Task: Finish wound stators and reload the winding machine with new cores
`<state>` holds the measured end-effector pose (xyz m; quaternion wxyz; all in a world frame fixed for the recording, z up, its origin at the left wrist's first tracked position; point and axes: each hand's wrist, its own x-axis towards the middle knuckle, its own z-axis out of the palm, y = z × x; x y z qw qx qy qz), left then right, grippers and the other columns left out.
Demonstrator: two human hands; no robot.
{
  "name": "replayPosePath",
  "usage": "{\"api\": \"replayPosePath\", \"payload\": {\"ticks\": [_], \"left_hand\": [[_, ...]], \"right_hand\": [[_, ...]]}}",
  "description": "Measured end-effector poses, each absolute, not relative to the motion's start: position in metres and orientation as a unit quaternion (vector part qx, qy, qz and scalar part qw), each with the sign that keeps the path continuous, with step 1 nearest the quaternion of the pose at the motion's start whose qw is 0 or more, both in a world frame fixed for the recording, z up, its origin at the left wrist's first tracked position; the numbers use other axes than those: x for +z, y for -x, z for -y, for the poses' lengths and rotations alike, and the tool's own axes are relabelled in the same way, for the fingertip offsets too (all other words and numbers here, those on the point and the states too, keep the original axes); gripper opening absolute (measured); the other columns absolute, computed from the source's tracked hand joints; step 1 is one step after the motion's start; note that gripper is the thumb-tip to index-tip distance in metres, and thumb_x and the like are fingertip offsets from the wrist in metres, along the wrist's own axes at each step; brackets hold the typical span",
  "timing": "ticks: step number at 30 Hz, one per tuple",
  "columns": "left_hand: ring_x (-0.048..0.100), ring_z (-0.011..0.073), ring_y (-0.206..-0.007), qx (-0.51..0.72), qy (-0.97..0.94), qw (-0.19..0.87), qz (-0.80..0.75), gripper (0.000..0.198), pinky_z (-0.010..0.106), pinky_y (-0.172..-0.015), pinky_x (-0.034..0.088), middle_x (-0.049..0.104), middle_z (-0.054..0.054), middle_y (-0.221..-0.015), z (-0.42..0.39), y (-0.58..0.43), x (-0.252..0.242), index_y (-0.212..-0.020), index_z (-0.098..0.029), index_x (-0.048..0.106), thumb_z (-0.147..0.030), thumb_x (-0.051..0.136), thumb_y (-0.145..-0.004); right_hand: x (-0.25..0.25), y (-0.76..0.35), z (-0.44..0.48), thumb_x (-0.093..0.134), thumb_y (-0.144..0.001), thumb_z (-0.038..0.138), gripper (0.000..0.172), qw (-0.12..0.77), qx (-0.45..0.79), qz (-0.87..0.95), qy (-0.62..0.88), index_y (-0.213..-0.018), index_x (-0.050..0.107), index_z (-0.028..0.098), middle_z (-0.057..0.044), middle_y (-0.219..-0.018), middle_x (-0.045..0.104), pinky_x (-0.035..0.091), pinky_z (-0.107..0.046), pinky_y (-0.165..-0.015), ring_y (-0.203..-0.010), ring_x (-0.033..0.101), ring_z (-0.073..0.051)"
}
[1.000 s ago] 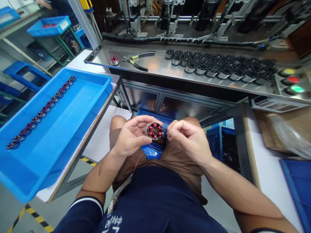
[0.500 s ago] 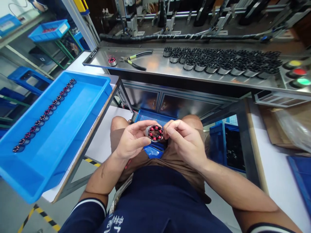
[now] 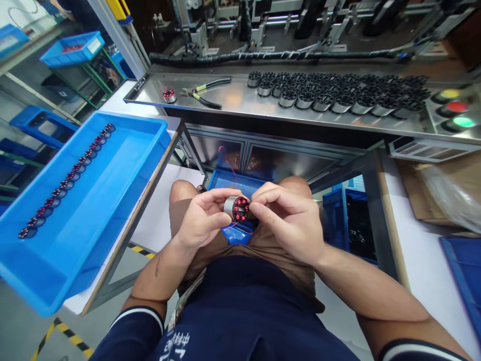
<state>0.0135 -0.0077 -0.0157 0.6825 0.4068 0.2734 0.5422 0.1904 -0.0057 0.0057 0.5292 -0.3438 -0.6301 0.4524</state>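
My left hand (image 3: 205, 218) grips a motor stator (image 3: 231, 207), a metal ring with red wire windings and black inner parts, over my lap. Its wound face is turned toward my right hand (image 3: 287, 215). The right thumb and forefinger are pinched together at the stator's right edge; whatever lies between them is too small to make out. A thin reddish wire (image 3: 233, 170) trails in the air above the stator. Another wound stator (image 3: 169, 96) stands on the metal ledge (image 3: 150, 93), beside pliers (image 3: 203, 94) with black and yellow handles.
Several black-topped stators (image 3: 323, 100) stand in rows on the ledge, left of lit push buttons (image 3: 460, 123). To my left, a blue tray (image 3: 124, 165) holds a line of wound stators (image 3: 67, 183). A blue bin (image 3: 221, 180) sits below my hands; a cardboard box (image 3: 417, 195) is at right.
The stator has turned, showing more of its metal side. My right fingers have come in against its edge. The reddish wire now shows above it. The view has shifted slightly.
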Motion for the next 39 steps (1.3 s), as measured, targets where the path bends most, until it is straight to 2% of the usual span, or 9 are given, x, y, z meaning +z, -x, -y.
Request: {"api": "replayPosePath", "payload": {"ticks": [3, 5, 11, 16, 24, 29, 32, 36, 39], "left_hand": [[0.072, 0.0132, -0.074, 0.549, -0.411, 0.667, -0.291, 0.041, 0.02, -0.065, 0.059, 0.076, 0.003, -0.09, 0.011, -0.017, -0.012, -0.097, -0.024, 0.08, -0.032, 0.095, -0.059], [0.072, 0.012, -0.075, 0.555, -0.419, 0.656, -0.294, 0.042, 0.019, -0.067, 0.059, 0.075, 0.002, -0.095, 0.013, -0.02, -0.01, -0.097, -0.024, 0.08, -0.026, 0.096, -0.058], [0.071, 0.0126, -0.075, 0.551, -0.435, 0.648, -0.294, 0.02, 0.019, -0.06, 0.059, 0.075, 0.007, -0.104, 0.02, -0.024, -0.006, -0.097, -0.021, 0.081, -0.028, 0.082, -0.079], [0.071, 0.0114, -0.071, 0.523, -0.422, 0.679, -0.297, 0.018, 0.02, -0.06, 0.06, 0.075, 0.005, -0.1, 0.018, -0.02, -0.009, -0.096, -0.019, 0.08, -0.024, 0.081, -0.079], [0.07, 0.0103, -0.065, 0.532, -0.367, 0.706, -0.287, 0.016, 0.022, -0.059, 0.06, 0.076, 0.003, -0.094, 0.017, -0.021, -0.017, -0.092, -0.02, 0.08, -0.031, 0.08, -0.081], [0.071, 0.0136, -0.067, 0.52, -0.309, 0.745, -0.28, 0.027, 0.025, -0.06, 0.06, 0.076, 0.004, -0.082, 0.014, -0.023, -0.026, -0.092, -0.018, 0.079, -0.04, 0.084, -0.077], [0.072, 0.0146, -0.066, 0.509, -0.285, 0.769, -0.263, 0.027, 0.024, -0.059, 0.059, 0.076, 0.003, -0.081, 0.01, -0.023, -0.031, -0.092, -0.019, 0.078, -0.042, 0.082, -0.078], [0.073, 0.0161, -0.069, 0.508, -0.288, 0.773, -0.247, 0.035, 0.027, -0.061, 0.059, 0.078, 0.005, -0.092, 0.006, -0.019, -0.036, -0.098, -0.02, 0.076, -0.052, 0.073, -0.084], [0.073, 0.0167, -0.074, 0.511, -0.319, 0.761, -0.242, 0.042, 0.027, -0.065, 0.059, 0.077, 0.004, -0.1, 0.004, -0.017, -0.037, -0.102, -0.022, 0.074, -0.053, 0.081, -0.075]], "right_hand": [[0.005, -0.19, 0.005, 0.071, -0.09, 0.029, 0.018, 0.523, 0.478, 0.613, 0.349, -0.074, 0.066, 0.02, -0.001, -0.071, 0.066, 0.05, -0.028, -0.062, -0.066, 0.06, -0.013], [0.001, -0.19, 0.005, 0.073, -0.088, 0.032, 0.021, 0.518, 0.492, 0.602, 0.358, -0.072, 0.066, 0.019, -0.001, -0.071, 0.067, 0.05, -0.027, -0.06, -0.064, 0.06, -0.013], [-0.021, -0.191, 0.005, 0.078, -0.084, 0.04, 0.024, 0.516, 0.528, 0.562, 0.373, -0.073, 0.069, 0.02, -0.003, -0.073, 0.07, 0.05, -0.027, -0.058, -0.066, 0.062, -0.015], [-0.031, -0.189, 0.007, 0.08, -0.083, 0.034, 0.017, 0.522, 0.551, 0.542, 0.361, -0.076, 0.072, 0.022, -0.001, -0.074, 0.068, 0.051, -0.025, -0.061, -0.068, 0.061, -0.013], [-0.033, -0.187, 0.008, 0.079, -0.084, 0.029, 0.012, 0.53, 0.534, 0.541, 0.376, -0.077, 0.072, 0.023, -0.001, -0.076, 0.068, 0.052, -0.025, -0.063, -0.07, 0.062, -0.013], [-0.036, -0.185, 0.008, 0.076, -0.086, 0.031, 0.014, 0.531, 0.497, 0.555, 0.404, -0.077, 0.07, 0.022, -0.002, -0.078, 0.069, 0.052, -0.029, -0.063, -0.071, 0.063, -0.016], [-0.029, -0.183, 0.007, 0.073, -0.088, 0.029, 0.016, 0.548, 0.464, 0.57, 0.4, -0.075, 0.068, 0.022, -0.002, -0.074, 0.068, 0.051, -0.029, -0.061, -0.068, 0.062, -0.015], [-0.014, -0.184, 0.004, 0.071, -0.086, 0.022, 0.016, 0.544, 0.409, 0.611, 0.404, -0.071, 0.066, 0.022, -0.002, -0.072, 0.069, 0.052, -0.03, -0.062, -0.066, 0.062, -0.015], [-0.007, -0.186, 0.002, 0.07, -0.086, 0.021, 0.016, 0.524, 0.382, 0.637, 0.416, -0.071, 0.064, 0.022, -0.003, -0.073, 0.069, 0.054, -0.033, -0.064, -0.067, 0.064, -0.017]]}}
